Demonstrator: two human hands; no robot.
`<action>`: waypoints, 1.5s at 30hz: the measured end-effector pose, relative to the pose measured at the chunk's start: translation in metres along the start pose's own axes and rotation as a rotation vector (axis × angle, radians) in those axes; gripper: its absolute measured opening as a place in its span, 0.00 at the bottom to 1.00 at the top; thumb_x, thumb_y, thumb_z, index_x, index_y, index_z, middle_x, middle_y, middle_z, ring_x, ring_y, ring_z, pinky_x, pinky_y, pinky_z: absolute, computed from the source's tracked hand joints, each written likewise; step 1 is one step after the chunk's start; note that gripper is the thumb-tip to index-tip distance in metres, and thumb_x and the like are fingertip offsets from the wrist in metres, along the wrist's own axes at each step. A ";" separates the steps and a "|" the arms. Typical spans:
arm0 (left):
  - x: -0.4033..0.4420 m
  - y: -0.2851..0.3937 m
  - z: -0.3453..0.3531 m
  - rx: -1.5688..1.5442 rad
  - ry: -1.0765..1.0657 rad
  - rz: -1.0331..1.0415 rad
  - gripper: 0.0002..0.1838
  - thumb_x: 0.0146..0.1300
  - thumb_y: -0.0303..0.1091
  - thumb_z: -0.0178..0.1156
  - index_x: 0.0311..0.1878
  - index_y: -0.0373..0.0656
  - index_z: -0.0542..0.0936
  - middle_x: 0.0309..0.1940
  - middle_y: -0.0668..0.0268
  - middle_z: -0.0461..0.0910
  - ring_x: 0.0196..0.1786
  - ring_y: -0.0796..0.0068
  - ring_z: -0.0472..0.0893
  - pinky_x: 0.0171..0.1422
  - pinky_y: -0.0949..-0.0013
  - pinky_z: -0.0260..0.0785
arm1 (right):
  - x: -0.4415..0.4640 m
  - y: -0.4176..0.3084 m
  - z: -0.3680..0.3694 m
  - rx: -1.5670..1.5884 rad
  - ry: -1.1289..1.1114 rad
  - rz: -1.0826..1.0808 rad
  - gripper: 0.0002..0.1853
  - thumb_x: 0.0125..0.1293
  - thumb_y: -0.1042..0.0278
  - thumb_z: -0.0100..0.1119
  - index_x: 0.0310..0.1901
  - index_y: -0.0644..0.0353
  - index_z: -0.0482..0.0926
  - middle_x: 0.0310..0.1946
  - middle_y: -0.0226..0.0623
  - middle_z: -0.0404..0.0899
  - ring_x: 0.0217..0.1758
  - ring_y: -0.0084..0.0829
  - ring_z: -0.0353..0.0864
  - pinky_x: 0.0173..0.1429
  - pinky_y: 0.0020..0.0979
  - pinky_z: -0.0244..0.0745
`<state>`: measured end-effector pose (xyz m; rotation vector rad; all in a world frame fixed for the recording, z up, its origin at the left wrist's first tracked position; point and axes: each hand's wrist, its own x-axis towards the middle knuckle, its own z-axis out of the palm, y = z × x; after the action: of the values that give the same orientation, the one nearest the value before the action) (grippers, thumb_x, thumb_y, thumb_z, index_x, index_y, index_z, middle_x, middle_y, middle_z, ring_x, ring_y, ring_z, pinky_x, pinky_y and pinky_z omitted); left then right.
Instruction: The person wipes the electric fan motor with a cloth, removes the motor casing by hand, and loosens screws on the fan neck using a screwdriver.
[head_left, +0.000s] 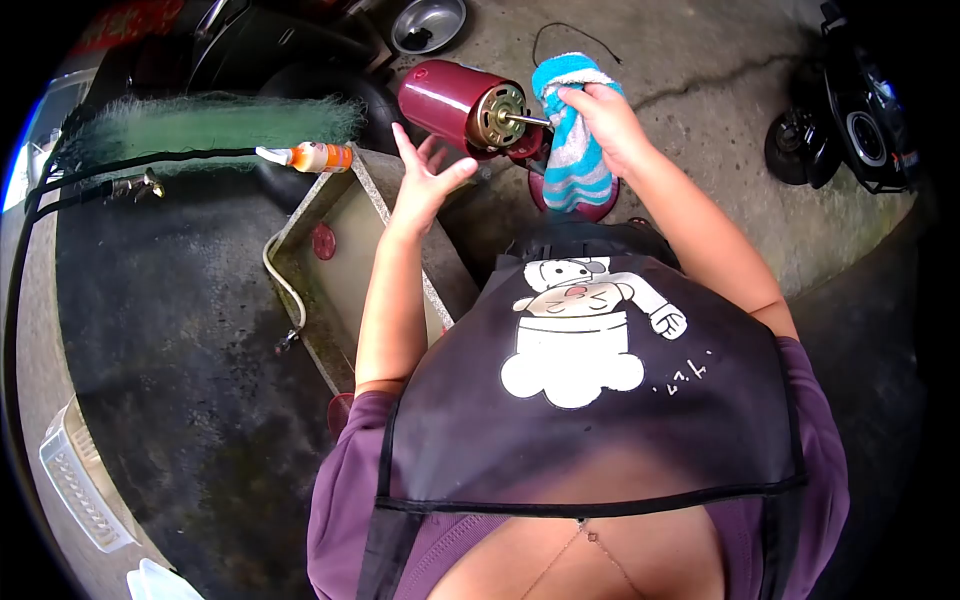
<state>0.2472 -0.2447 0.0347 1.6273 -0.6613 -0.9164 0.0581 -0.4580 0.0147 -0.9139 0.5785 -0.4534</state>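
A blue and grey striped cloth [575,150] hangs from my right hand [606,118], pinched between thumb and fingers. Just left of the cloth is a dark red motor housing [450,98] with a brass-coloured end and a metal shaft [525,119] pointing at the cloth; whether shaft and cloth touch is unclear. Below the housing, my left hand [428,180] has its fingers spread and holds nothing. Part of a dark red round base [600,208] shows behind the lower end of the cloth.
A concrete basin [375,185] lies to the left, with a bottle [320,157] at its corner. Green netting [210,130] and a black hose are further left. A metal bowl [428,25] sits at the top, a black scooter [865,130] at the right.
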 end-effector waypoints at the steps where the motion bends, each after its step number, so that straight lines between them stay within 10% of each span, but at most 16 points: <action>1: -0.001 -0.003 0.006 0.022 -0.022 0.008 0.77 0.54 0.36 0.79 0.76 0.47 0.14 0.78 0.36 0.45 0.80 0.42 0.53 0.78 0.46 0.56 | -0.001 0.000 0.005 -0.036 0.067 0.019 0.14 0.72 0.62 0.60 0.50 0.64 0.81 0.43 0.32 0.85 0.43 0.22 0.83 0.49 0.27 0.78; 9: 0.011 -0.002 0.016 0.529 0.102 0.236 0.71 0.52 0.34 0.75 0.77 0.37 0.21 0.64 0.42 0.75 0.68 0.54 0.76 0.72 0.63 0.66 | -0.028 -0.018 0.039 -0.432 -0.085 -0.075 0.20 0.65 0.66 0.66 0.56 0.63 0.77 0.46 0.30 0.82 0.46 0.21 0.80 0.50 0.26 0.76; 17: 0.020 -0.011 0.005 0.440 0.065 0.277 0.68 0.53 0.29 0.73 0.81 0.42 0.27 0.72 0.49 0.69 0.74 0.62 0.69 0.76 0.65 0.59 | -0.027 -0.025 0.039 -0.544 -0.158 -0.120 0.20 0.65 0.70 0.63 0.58 0.61 0.78 0.47 0.31 0.83 0.47 0.22 0.81 0.53 0.28 0.76; 39: 0.089 0.021 -0.050 0.258 0.038 -0.008 0.55 0.63 0.32 0.69 0.81 0.37 0.41 0.45 0.57 0.87 0.45 0.73 0.87 0.55 0.72 0.76 | 0.055 -0.050 0.095 -0.336 -0.027 -0.010 0.18 0.62 0.73 0.67 0.51 0.69 0.76 0.42 0.44 0.85 0.39 0.36 0.87 0.44 0.39 0.84; 45: 0.097 0.012 -0.062 0.107 0.111 0.058 0.44 0.62 0.31 0.71 0.78 0.35 0.59 0.43 0.61 0.88 0.43 0.76 0.86 0.53 0.74 0.76 | 0.078 -0.051 0.108 -0.411 -0.027 -0.018 0.20 0.59 0.76 0.67 0.53 0.75 0.78 0.46 0.51 0.85 0.46 0.41 0.87 0.49 0.40 0.83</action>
<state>0.3526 -0.2923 0.0305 1.7312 -0.6862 -0.7540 0.1801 -0.4665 0.0879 -1.3158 0.6512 -0.3423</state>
